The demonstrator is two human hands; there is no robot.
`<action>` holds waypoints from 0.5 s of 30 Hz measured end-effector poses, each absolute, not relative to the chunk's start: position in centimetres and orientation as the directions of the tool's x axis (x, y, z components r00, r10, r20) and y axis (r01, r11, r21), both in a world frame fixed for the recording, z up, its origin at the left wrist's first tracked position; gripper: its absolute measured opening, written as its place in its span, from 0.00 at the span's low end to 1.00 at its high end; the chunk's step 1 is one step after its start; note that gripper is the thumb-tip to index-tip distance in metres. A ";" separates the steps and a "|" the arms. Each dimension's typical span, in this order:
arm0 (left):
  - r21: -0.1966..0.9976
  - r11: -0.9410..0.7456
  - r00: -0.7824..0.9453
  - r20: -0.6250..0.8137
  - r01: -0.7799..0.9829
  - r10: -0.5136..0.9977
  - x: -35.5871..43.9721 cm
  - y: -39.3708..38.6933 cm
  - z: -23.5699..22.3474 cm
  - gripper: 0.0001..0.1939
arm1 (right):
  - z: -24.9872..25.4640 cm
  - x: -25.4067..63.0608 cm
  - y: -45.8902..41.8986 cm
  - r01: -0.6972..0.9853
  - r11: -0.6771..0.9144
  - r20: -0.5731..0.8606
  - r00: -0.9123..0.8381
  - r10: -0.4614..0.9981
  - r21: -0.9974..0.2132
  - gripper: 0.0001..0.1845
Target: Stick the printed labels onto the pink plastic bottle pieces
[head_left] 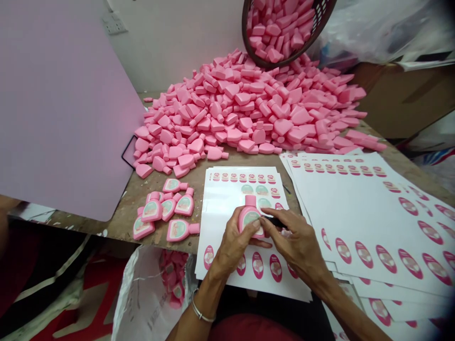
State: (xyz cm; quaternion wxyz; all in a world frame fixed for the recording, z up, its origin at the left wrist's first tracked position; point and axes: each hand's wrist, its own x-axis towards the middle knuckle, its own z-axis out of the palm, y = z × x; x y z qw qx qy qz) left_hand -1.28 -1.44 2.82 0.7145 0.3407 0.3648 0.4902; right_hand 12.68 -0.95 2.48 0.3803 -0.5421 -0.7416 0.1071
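My left hand (230, 244) is wrapped round a small pink plastic bottle (250, 201), cap end pointing away from me. A pale green label (250, 217) shows on its front, with my left thumb on it. My right hand (300, 244) is closed on a slim black tool (274, 221), whose kind I cannot make out; its thumb and fingertips touch the bottle's right side. Beneath both hands lies a stack of white sticker sheets (222, 213) with round green and oval pink labels. Several labelled pink bottles (177, 230) lie to the left.
A large heap of unlabelled pink bottles (227, 104) covers the back of the table. Above it a brown basket (245, 35) tips more bottles out. More sticker sheets (341, 203) spread at right. A white sack (133, 289) with bottles hangs below the front edge; a pink panel (64, 109) stands at left.
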 end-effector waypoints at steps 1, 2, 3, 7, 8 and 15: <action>0.848 0.289 0.263 -0.185 -0.445 0.947 -1.3 -1.5 2.9 0.18 | 2.6 12.7 -1.0 0.767 0.412 0.475 -0.160 0.865 -0.492 0.15; 0.846 0.292 0.265 -0.187 -0.446 0.946 -1.3 -1.5 2.9 0.18 | 2.7 12.9 -1.0 0.809 0.421 0.493 -0.191 0.849 -0.411 0.16; 0.843 0.293 0.264 -0.188 -0.451 0.946 -1.3 -1.5 3.0 0.17 | 2.8 13.1 -1.0 0.849 0.409 0.498 -0.209 0.842 -0.335 0.17; 0.814 0.314 0.289 -0.189 -0.488 0.938 -1.5 -1.5 3.2 0.15 | 3.4 14.7 -0.4 0.960 0.174 0.479 -0.049 0.876 -0.220 0.20; 0.803 0.328 0.301 -0.194 -0.497 0.933 -1.6 -1.5 3.3 0.15 | 3.5 15.0 -0.2 0.949 0.124 0.459 0.024 0.888 -0.289 0.21; 0.772 0.423 0.405 -0.235 -0.475 0.884 -1.3 -2.6 4.0 0.22 | 2.9 12.5 0.5 0.426 -0.022 -0.047 -0.047 0.998 -0.905 0.34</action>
